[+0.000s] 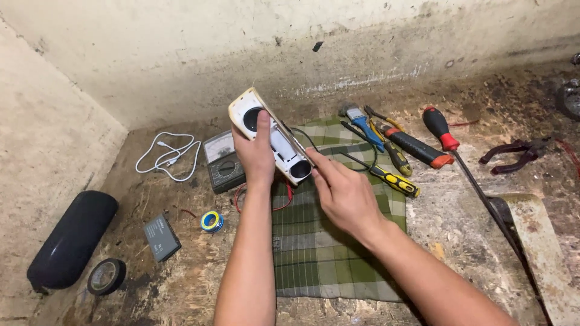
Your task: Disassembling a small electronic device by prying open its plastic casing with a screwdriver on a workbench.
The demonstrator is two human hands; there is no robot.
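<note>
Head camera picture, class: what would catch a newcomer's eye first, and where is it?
First, the white device held up at the centre, the left hand gripping it and the right hand touching its lower end. Under them lies a green checked cloth on the worn workbench. Screwdrivers lie to the right, and a grey multimeter and a white cable to the left.

Speaker housing (272,134) in the left hand (256,154): smooth white plastic, slightly glossy, yellowed at the far edge. Under the grip, green plaid cloth (326,253), woven and matt, on a rough, stained chipboard-like bench (459,211). Right of the grip, screwdrivers (417,148) with glossy plastic handles and dull metal shafts; left, a matt black fabric-look cylinder (72,238) and a glossy tape roll (106,276).
</note>
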